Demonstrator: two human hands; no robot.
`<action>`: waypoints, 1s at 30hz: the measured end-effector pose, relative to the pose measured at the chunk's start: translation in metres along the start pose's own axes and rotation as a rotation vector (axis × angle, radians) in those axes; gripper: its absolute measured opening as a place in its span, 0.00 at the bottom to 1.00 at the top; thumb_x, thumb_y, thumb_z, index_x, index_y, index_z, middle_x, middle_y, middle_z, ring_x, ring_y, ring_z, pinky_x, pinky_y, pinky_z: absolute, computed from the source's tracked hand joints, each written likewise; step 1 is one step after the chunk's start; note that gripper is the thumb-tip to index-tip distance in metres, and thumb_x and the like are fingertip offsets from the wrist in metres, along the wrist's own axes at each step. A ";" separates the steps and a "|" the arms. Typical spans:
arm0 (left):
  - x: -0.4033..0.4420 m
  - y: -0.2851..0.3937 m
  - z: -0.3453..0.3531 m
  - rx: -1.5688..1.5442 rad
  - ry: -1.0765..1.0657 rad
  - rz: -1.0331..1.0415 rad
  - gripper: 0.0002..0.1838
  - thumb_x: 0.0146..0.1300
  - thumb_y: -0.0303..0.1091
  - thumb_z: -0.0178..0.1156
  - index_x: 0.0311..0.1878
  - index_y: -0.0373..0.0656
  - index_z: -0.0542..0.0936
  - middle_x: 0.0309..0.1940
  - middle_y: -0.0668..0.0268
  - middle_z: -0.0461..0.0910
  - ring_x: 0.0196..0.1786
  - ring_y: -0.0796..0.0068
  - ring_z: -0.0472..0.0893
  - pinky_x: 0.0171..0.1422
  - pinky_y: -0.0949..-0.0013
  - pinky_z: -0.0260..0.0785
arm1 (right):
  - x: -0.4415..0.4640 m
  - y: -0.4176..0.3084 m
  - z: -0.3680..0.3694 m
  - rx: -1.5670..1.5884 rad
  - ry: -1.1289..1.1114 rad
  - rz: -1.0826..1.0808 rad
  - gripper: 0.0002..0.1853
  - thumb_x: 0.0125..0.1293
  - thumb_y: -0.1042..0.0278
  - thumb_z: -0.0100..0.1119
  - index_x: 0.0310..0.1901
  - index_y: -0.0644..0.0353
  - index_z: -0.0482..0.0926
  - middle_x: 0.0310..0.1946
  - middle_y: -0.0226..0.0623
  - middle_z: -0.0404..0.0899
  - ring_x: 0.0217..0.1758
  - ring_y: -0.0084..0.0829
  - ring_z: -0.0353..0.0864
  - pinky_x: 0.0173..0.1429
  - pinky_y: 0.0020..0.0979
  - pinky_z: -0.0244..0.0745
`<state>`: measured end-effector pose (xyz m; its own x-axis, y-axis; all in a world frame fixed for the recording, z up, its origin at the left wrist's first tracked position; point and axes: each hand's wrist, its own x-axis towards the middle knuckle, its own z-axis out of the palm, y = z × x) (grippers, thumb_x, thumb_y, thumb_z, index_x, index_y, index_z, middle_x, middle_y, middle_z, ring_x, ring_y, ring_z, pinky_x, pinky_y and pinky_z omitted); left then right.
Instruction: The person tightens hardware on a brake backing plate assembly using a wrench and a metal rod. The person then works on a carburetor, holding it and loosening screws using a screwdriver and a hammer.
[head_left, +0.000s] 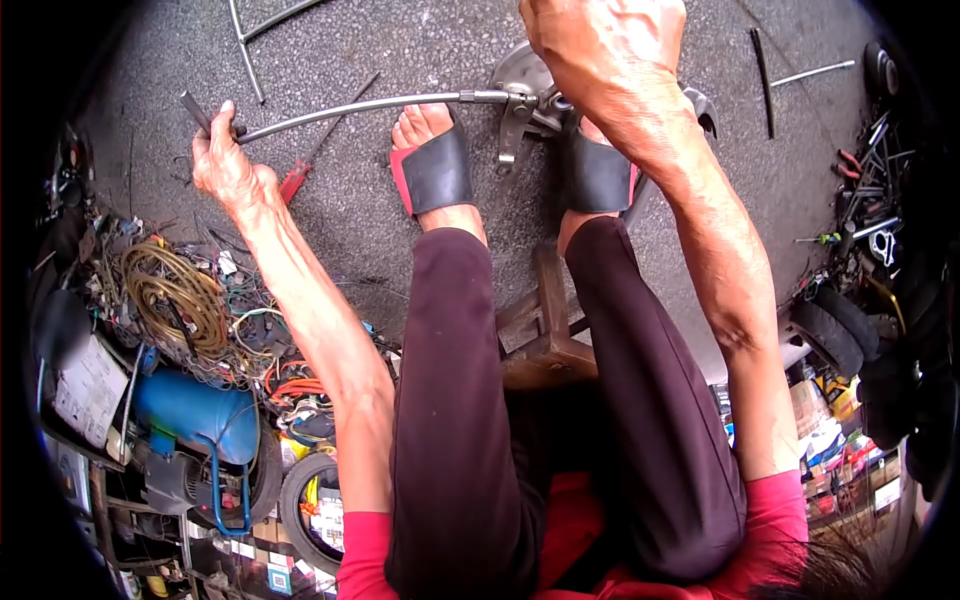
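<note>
My left hand [232, 170] is closed around the end of a grey cable [360, 106]. A dark narrow bar [194, 110] sticks up out of the same hand. The cable bows across above my feet to a metal fitting on a brake drum-like metal part [522, 72] with a bracket [513, 130], which lies on the ground between my feet. Over the right side of that part my right hand [610, 40] is curled. Its fingertips are hidden, so what it grips does not show.
A screwdriver with a red handle [294, 182] lies near my left hand. Metal tubing [246, 50] is at upper left, a rod [812, 73] at upper right. Coiled hose [175, 295], a blue tank [195, 415] and tires [835, 330] crowd the sides. A wooden stool [555, 350] is below me.
</note>
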<state>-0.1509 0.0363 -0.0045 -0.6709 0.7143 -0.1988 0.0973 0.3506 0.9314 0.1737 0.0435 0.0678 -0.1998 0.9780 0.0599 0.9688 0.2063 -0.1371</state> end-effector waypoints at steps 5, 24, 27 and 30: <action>0.005 -0.007 -0.004 -0.011 -0.024 0.006 0.15 0.45 0.27 0.71 0.36 0.34 0.79 0.25 0.68 0.72 0.31 0.75 0.70 0.43 0.69 0.62 | 0.001 0.000 -0.002 -0.025 -0.029 0.000 0.06 0.48 0.69 0.55 0.18 0.57 0.79 0.18 0.43 0.78 0.22 0.40 0.80 0.28 0.40 0.73; 0.001 0.002 0.000 -0.071 -0.034 -0.049 0.08 0.48 0.24 0.68 0.32 0.36 0.79 0.25 0.70 0.72 0.30 0.77 0.69 0.41 0.72 0.61 | 0.004 0.011 0.004 0.046 0.048 -0.041 0.06 0.48 0.71 0.54 0.18 0.60 0.78 0.17 0.47 0.77 0.21 0.43 0.80 0.27 0.41 0.73; 0.006 -0.006 -0.007 -0.053 -0.051 -0.022 0.08 0.49 0.25 0.68 0.32 0.37 0.79 0.25 0.70 0.72 0.31 0.78 0.70 0.42 0.72 0.62 | 0.005 0.008 0.003 0.029 -0.022 -0.023 0.07 0.48 0.71 0.54 0.18 0.60 0.78 0.17 0.46 0.77 0.21 0.43 0.79 0.27 0.40 0.73; 0.001 -0.001 -0.007 -0.134 -0.067 -0.046 0.06 0.52 0.26 0.67 0.33 0.37 0.80 0.25 0.69 0.73 0.31 0.77 0.70 0.42 0.72 0.62 | -0.004 0.010 -0.022 0.043 -0.248 -0.061 0.05 0.47 0.72 0.55 0.22 0.61 0.80 0.21 0.48 0.79 0.25 0.45 0.80 0.32 0.41 0.74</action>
<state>-0.1569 0.0327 -0.0038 -0.6214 0.7399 -0.2576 -0.0343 0.3028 0.9524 0.1880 0.0407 0.0881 -0.2922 0.9403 -0.1747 0.9480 0.2606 -0.1827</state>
